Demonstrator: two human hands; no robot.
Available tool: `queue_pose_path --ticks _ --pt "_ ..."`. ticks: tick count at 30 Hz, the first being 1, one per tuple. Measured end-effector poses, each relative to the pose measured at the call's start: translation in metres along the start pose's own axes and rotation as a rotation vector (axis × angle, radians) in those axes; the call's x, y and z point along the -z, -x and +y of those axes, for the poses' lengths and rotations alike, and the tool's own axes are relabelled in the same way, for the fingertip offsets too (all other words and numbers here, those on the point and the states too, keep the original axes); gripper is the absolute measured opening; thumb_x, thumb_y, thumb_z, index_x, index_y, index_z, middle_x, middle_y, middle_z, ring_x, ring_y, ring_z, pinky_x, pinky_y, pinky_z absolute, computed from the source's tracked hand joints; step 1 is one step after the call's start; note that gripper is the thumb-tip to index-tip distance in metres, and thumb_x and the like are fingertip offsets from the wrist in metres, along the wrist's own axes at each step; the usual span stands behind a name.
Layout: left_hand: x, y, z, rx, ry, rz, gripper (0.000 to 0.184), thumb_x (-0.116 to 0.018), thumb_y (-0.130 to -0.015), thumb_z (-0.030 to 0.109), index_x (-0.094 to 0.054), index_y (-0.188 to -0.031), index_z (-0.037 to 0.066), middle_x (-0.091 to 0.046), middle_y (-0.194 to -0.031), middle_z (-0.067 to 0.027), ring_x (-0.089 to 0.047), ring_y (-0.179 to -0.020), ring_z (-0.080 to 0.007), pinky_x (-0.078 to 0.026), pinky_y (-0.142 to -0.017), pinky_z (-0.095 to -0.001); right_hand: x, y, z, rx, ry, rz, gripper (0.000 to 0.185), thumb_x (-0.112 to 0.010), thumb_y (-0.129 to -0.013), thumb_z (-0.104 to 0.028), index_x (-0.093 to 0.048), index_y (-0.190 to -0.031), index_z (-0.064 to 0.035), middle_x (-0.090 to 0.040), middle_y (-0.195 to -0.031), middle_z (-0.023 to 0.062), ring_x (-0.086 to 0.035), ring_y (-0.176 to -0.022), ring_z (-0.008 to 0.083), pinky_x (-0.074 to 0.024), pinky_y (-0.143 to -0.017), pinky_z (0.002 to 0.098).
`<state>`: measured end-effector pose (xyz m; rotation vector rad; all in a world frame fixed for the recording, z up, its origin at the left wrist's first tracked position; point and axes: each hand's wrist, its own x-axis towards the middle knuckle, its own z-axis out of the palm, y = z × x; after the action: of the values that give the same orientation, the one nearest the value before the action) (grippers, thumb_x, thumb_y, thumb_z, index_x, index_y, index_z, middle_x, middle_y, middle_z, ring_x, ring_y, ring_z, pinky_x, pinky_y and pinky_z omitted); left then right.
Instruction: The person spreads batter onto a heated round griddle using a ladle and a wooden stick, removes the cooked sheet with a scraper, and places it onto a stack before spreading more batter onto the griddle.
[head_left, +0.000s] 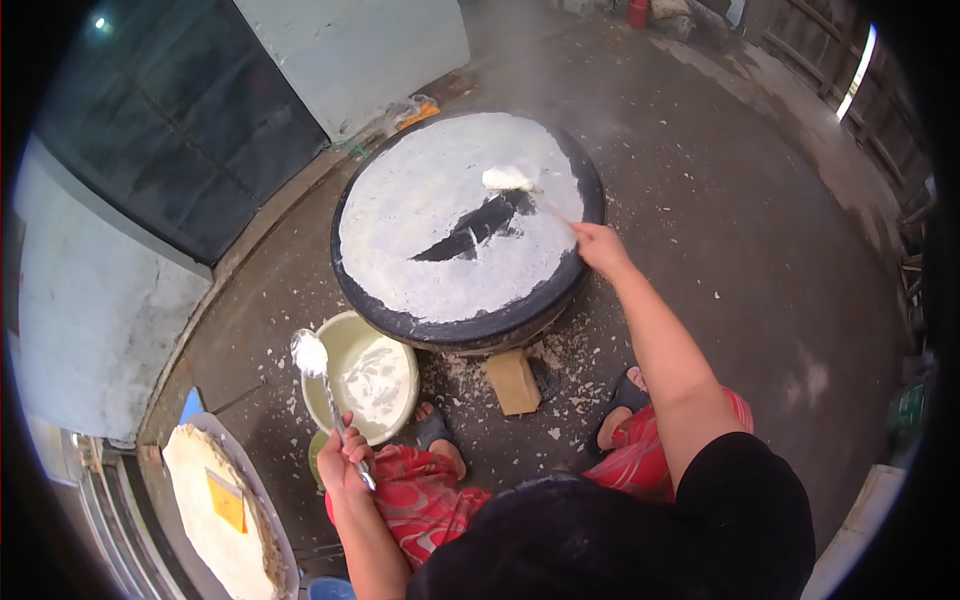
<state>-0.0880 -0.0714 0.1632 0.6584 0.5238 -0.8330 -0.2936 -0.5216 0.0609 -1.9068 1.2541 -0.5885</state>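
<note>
A large round black griddle point(592, 180) carries a thin white layer of batter point(420, 200), with a dark bare streak near its middle. My right hand point(600, 248) reaches over the griddle's right edge, fingers closed on a thin-handled spreader point(552, 208). At the spreader's far end sits a thick white lump of batter point(508, 179), which hides the head. My left hand point(345, 455) is wrapped round the metal handle of a ladle point(328, 385). White batter fills the ladle's bowl, held above the left rim of a pale basin point(412, 385) that contains more white batter.
At lower left lies a stack of pale flatbreads point(195, 490) with a yellow-orange packet point(227, 502) on top. A cardboard-coloured block point(514, 382) stands below the griddle among white flakes. A blue container point(330, 588) is at the bottom edge. Wall and dark door point(190, 110) border the left.
</note>
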Motion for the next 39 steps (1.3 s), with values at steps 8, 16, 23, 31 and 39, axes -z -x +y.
queue_pose_path --ticks 8,16,23,31,39 --pt "0.006 0.004 0.001 0.005 0.014 -0.014 0.032 -0.030 -0.094 0.021 -0.043 -0.111 -0.004 -0.044 -0.072 -0.0054 -0.038 -0.050 -0.0094 -0.033 -0.040 -0.0213 0.019 0.037 -0.017 -0.148 0.055 0.128 0.030 -0.047 -0.084 -0.022 -0.058 -0.112 -0.0235 -0.059 -0.107 0.0112 -0.057 -0.097 0.0271 -0.0440 -0.083 0.0358" --pt "0.010 0.004 0.005 0.043 0.054 -0.047 0.031 -0.031 -0.094 0.020 -0.042 -0.111 -0.004 -0.044 -0.073 -0.0061 -0.038 -0.050 -0.0098 -0.033 -0.041 -0.0213 -0.014 0.066 -0.075 0.014 0.216 -0.098 0.027 -0.047 -0.085 -0.022 -0.060 -0.108 -0.0212 -0.060 -0.101 0.0123 -0.056 -0.095 0.0302 -0.0442 -0.082 0.0347" --pt "0.015 0.005 0.005 0.007 0.019 -0.053 0.031 -0.030 -0.094 0.020 -0.043 -0.109 -0.004 -0.044 -0.073 -0.0061 -0.036 -0.050 -0.0100 -0.031 -0.041 -0.0208 -0.053 0.068 -0.065 0.099 0.100 -0.136 0.027 -0.047 -0.084 -0.016 -0.060 -0.108 -0.0146 -0.059 -0.103 0.0155 -0.056 -0.096 0.0298 -0.0438 -0.083 0.0327" --pt "0.019 0.011 0.009 0.031 0.036 -0.096 0.030 -0.032 -0.094 0.020 -0.043 -0.109 -0.004 -0.044 -0.074 -0.0063 -0.036 -0.051 -0.0098 -0.031 -0.041 -0.0210 0.009 0.100 -0.131 0.187 0.519 -0.290 0.031 -0.050 -0.079 -0.018 -0.061 -0.107 -0.0247 -0.060 -0.104 0.0066 -0.056 -0.096 0.0254 -0.0467 -0.078 0.0354" --pt "0.021 0.010 0.010 0.025 0.033 -0.078 0.029 -0.033 -0.094 0.019 -0.043 -0.108 -0.003 -0.044 -0.075 -0.0068 -0.036 -0.051 -0.0099 -0.032 -0.041 -0.0211 -0.089 0.165 -0.108 0.691 0.656 0.094 0.045 -0.052 -0.069 -0.005 -0.055 -0.113 -0.0156 -0.053 -0.079 0.0051 -0.055 -0.069 0.0231 -0.0466 -0.059 0.0350"
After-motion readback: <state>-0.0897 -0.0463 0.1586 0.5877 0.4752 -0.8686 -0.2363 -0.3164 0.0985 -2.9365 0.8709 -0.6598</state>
